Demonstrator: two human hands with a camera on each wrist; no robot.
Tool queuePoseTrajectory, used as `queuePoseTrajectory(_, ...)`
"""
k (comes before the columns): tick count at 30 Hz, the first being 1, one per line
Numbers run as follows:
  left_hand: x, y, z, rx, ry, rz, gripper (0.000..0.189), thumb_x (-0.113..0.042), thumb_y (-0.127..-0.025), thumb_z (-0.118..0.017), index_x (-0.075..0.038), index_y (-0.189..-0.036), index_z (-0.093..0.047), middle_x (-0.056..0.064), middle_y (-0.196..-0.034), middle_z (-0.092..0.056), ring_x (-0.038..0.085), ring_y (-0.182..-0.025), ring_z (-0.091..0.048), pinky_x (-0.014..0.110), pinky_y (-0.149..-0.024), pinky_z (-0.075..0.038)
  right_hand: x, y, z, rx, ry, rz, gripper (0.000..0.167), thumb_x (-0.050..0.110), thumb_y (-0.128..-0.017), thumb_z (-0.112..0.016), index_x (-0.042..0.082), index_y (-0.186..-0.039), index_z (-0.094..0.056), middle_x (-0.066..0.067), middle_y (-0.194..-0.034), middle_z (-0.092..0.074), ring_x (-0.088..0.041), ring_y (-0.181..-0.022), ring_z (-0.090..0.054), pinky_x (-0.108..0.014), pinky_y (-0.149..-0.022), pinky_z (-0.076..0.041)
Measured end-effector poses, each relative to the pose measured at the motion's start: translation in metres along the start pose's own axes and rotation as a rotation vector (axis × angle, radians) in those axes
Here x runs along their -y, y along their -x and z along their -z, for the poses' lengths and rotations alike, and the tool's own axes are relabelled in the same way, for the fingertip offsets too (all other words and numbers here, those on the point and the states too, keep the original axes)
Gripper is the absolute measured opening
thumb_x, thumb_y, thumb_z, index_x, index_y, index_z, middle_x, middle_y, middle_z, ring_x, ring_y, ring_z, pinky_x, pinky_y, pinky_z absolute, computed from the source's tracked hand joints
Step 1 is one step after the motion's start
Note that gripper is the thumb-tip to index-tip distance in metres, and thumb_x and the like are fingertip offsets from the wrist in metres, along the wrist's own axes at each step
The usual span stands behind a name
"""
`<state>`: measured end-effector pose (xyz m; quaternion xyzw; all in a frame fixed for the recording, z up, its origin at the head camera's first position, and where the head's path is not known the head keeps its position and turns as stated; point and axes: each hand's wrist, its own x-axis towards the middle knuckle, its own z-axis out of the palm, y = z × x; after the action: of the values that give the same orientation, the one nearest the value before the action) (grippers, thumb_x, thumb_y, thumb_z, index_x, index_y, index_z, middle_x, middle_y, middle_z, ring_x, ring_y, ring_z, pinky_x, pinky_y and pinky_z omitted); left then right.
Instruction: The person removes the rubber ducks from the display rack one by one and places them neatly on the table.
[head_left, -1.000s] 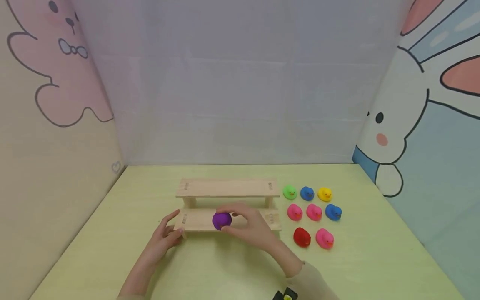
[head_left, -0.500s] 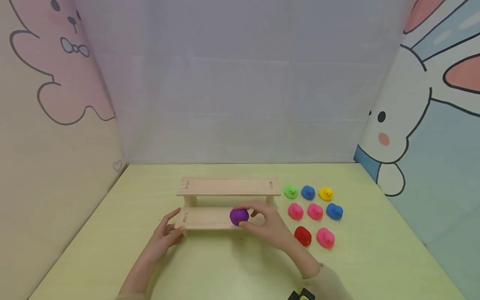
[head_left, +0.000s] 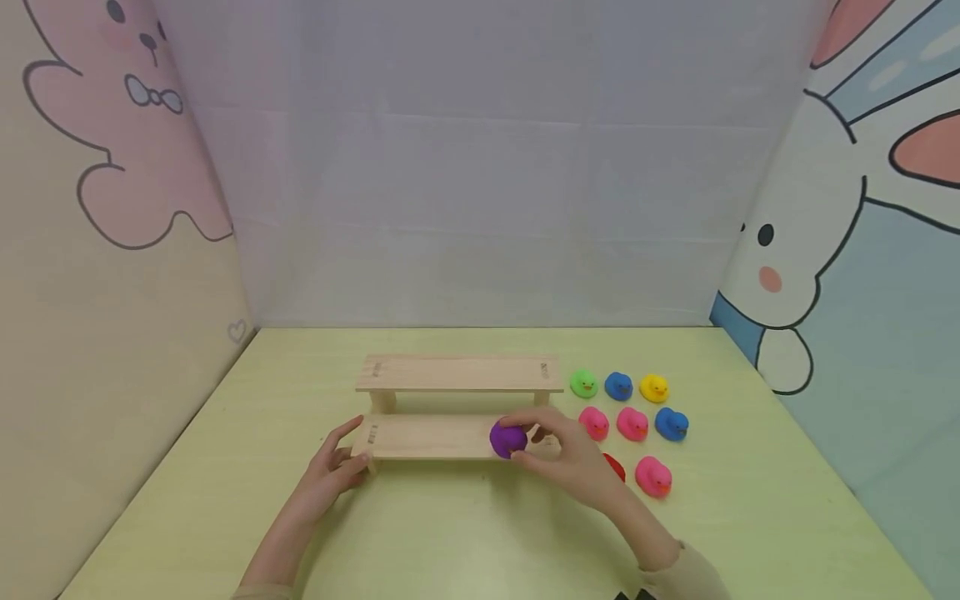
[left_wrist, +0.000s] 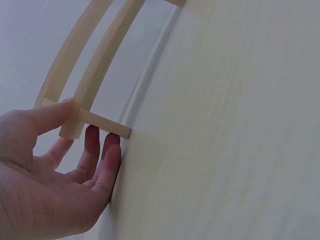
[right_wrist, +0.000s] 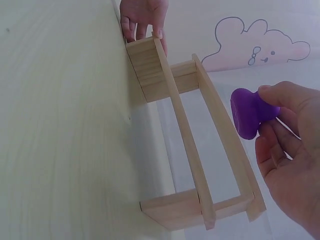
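Note:
A two-step wooden shelf [head_left: 431, 437] stands on the table. My left hand [head_left: 327, 475] holds the left end of its lower board; in the left wrist view the thumb lies at the board's edge and the fingers [left_wrist: 106, 172] curl by the end support. My right hand [head_left: 573, 458] pinches a purple rubber duck [head_left: 507, 439] between thumb and fingers, over the right part of the lower board. In the right wrist view the duck [right_wrist: 247, 112] is tipped so its base shows, and it is apart from the boards.
Right of the shelf sit several rubber ducks in rows: a green duck [head_left: 584, 383], blue duck [head_left: 618, 386] and yellow duck [head_left: 654, 388] at the back, pink duck [head_left: 654, 477] in front. My right hand partly covers a red one [head_left: 617, 468]. Walls enclose the table [head_left: 420, 542].
My right hand has carried the purple duck rightward along the lower board and now partly covers the red duck. The left hand keeps its place at the shelf's left end.

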<state>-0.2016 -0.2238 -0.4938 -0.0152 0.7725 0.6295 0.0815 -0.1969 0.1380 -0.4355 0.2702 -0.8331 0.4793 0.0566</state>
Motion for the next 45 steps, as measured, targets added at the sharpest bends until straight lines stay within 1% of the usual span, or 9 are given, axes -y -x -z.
queuePoseTrajectory(6, -0.001, 0.0, 0.0, -0.009, -0.009, 0.008, 0.065, -0.018, -0.1, -0.057, -0.025, -0.155, -0.026, 0.024, -0.137, -0.051, 0.018, -0.108, -0.061, 0.026, -0.086, -0.053, -0.002, 0.008, 0.017, -0.033, 0.096, 0.11, 0.039, 0.011, -0.084, -0.078, 0.023, -0.12, -0.067, 0.003, -0.12, -0.069, -0.009, -0.103, -0.059, -0.03, -0.083, -0.056)
queuePoseTrajectory(9, -0.001, 0.001, -0.001, -0.013, -0.008, 0.01, 0.064, -0.019, -0.1, -0.058, -0.025, -0.155, -0.026, 0.023, -0.136, -0.052, 0.018, -0.108, -0.061, 0.026, -0.087, -0.053, -0.004, 0.014, 0.026, -0.048, 0.151, 0.147, 0.041, 0.007, -0.082, -0.079, 0.021, -0.119, -0.067, 0.002, -0.12, -0.069, -0.01, -0.105, -0.059, -0.026, -0.082, -0.056)
queuePoseTrajectory(11, -0.001, 0.001, -0.001, -0.013, -0.006, 0.011, 0.064, -0.018, -0.1, -0.058, -0.025, -0.155, -0.026, 0.023, -0.137, -0.052, 0.019, -0.109, -0.061, 0.026, -0.087, -0.053, -0.005, 0.018, 0.033, -0.057, 0.177, 0.149, 0.041, 0.006, -0.081, -0.079, 0.02, -0.118, -0.068, 0.001, -0.12, -0.07, -0.01, -0.105, -0.06, -0.025, -0.082, -0.056)
queuePoseTrajectory(18, 0.001, 0.0, -0.002, -0.019, 0.001, 0.015, 0.064, -0.017, -0.1, -0.057, -0.025, -0.155, -0.027, 0.023, -0.135, -0.052, 0.02, -0.108, -0.061, 0.027, -0.087, -0.053, -0.012, 0.038, 0.057, -0.085, 0.257, 0.056, 0.042, 0.005, -0.08, -0.08, 0.023, -0.116, -0.068, 0.004, -0.113, -0.07, -0.006, -0.094, -0.059, -0.019, -0.078, -0.055)
queuePoseTrajectory(26, 0.001, 0.001, -0.001, -0.006, 0.01, 0.005, 0.064, -0.018, -0.1, -0.057, -0.025, -0.155, -0.026, 0.022, -0.135, -0.051, 0.019, -0.109, -0.06, 0.026, -0.087, -0.052, -0.023, 0.06, 0.075, -0.141, 0.304, -0.058, 0.045, 0.004, -0.078, -0.081, 0.024, -0.115, -0.068, 0.005, -0.11, -0.069, -0.002, -0.094, -0.057, -0.022, -0.076, -0.056)
queuePoseTrajectory(31, 0.0, 0.001, -0.001, -0.012, 0.017, 0.006, 0.064, -0.018, -0.1, -0.058, -0.025, -0.155, -0.026, 0.022, -0.135, -0.052, 0.018, -0.107, -0.06, 0.025, -0.086, -0.052, -0.029, 0.073, 0.084, -0.172, 0.34, -0.14, 0.044, 0.006, -0.081, -0.079, 0.023, -0.119, -0.066, 0.004, -0.109, -0.069, 0.0, -0.095, -0.055, -0.024, -0.076, -0.057)
queuePoseTrajectory(36, -0.001, 0.001, -0.002, -0.026, 0.017, 0.017, 0.064, -0.017, -0.099, -0.058, -0.025, -0.155, -0.027, 0.021, -0.133, -0.053, 0.016, -0.105, -0.06, 0.025, -0.085, -0.053, -0.036, 0.083, 0.094, -0.208, 0.42, -0.124, 0.045, 0.007, -0.079, -0.081, 0.021, -0.119, -0.067, 0.004, -0.108, -0.07, 0.002, -0.093, -0.054, -0.024, -0.076, -0.057)
queuePoseTrajectory(41, -0.002, 0.001, -0.002, -0.025, 0.011, 0.025, 0.064, -0.018, -0.1, -0.058, -0.027, -0.155, -0.027, 0.021, -0.135, -0.052, 0.016, -0.106, -0.06, 0.025, -0.087, -0.053, -0.04, 0.091, 0.104, -0.243, 0.483, -0.098, 0.046, 0.005, -0.077, -0.082, 0.02, -0.118, -0.068, 0.001, -0.107, -0.07, 0.003, -0.091, -0.054, -0.019, -0.074, -0.055)
queuePoseTrajectory(45, -0.001, 0.001, -0.001, -0.022, 0.006, 0.027, 0.065, -0.018, -0.1, -0.058, -0.027, -0.155, -0.026, 0.022, -0.137, -0.051, 0.017, -0.108, -0.06, 0.025, -0.087, -0.052, -0.043, 0.095, 0.11, -0.248, 0.509, -0.121, 0.047, 0.004, -0.076, -0.083, 0.019, -0.118, -0.069, 0.0, -0.107, -0.069, 0.003, -0.09, -0.053, -0.018, -0.073, -0.054)
